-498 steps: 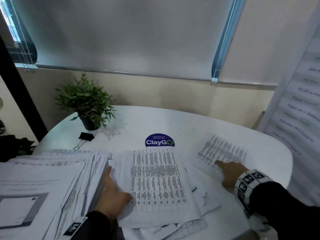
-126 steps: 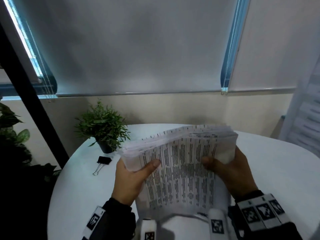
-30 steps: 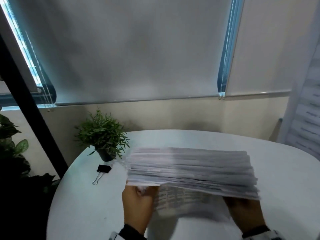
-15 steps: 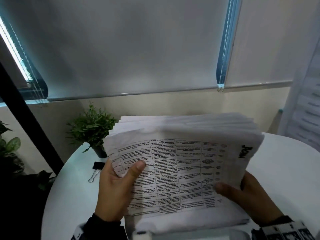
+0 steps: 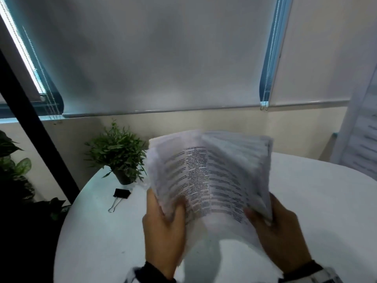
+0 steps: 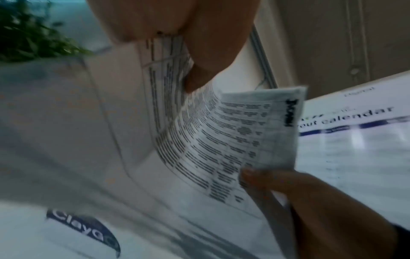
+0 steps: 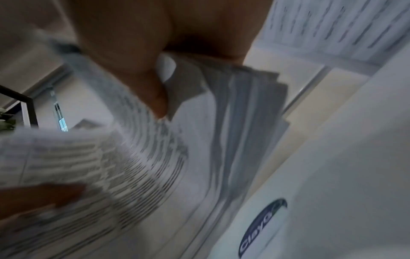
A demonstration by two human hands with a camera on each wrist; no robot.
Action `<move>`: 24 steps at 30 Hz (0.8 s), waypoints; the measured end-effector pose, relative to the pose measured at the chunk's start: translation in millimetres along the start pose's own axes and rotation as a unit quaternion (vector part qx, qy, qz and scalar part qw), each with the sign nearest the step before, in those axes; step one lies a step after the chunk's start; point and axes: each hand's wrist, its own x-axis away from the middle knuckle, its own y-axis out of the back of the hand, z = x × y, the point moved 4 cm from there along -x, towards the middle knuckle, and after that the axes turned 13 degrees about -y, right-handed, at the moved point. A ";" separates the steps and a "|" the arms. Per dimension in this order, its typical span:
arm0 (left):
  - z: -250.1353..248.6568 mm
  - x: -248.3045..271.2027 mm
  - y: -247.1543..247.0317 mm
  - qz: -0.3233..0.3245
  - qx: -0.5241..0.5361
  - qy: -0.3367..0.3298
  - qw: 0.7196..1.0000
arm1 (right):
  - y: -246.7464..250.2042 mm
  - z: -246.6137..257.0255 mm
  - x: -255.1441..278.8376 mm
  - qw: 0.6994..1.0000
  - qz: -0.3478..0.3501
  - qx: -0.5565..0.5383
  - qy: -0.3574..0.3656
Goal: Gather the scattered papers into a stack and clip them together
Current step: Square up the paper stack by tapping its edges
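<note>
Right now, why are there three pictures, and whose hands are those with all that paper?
No machine here: these are a person's two bare hands. The wide picture comes from a camera on their head; the other two from cameras on each wrist, so they look close and blurry. The left hand and right hand grip a thick stack of printed papers, upright over the white table. On the table sit a black binder clip, not used yet, a small potted plant and a ClayGo sticker.

Bowed stack of printed papers (image 6: pixel 221 140) gripped by left hand (image 6: pixel 177 22) and right hand (image 6: pixel 321 210), above white table (image 6: pixel 24 241).
</note>
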 end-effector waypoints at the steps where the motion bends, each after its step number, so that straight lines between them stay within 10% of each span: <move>1: -5.0 5.0 -4.7 0.016 0.001 -0.004 1.000 | -2.7 -4.1 0.6 1.000 -0.023 0.001 0.004; 11: 31.9 6.8 15.8 0.060 0.143 0.093 0.983 | 19.7 -43.4 1.3 0.973 0.066 -0.167 -0.145; 24: 38.9 -3.7 7.4 0.130 0.194 0.100 0.967 | 19.3 -38.4 -9.0 0.972 0.069 -0.212 -0.076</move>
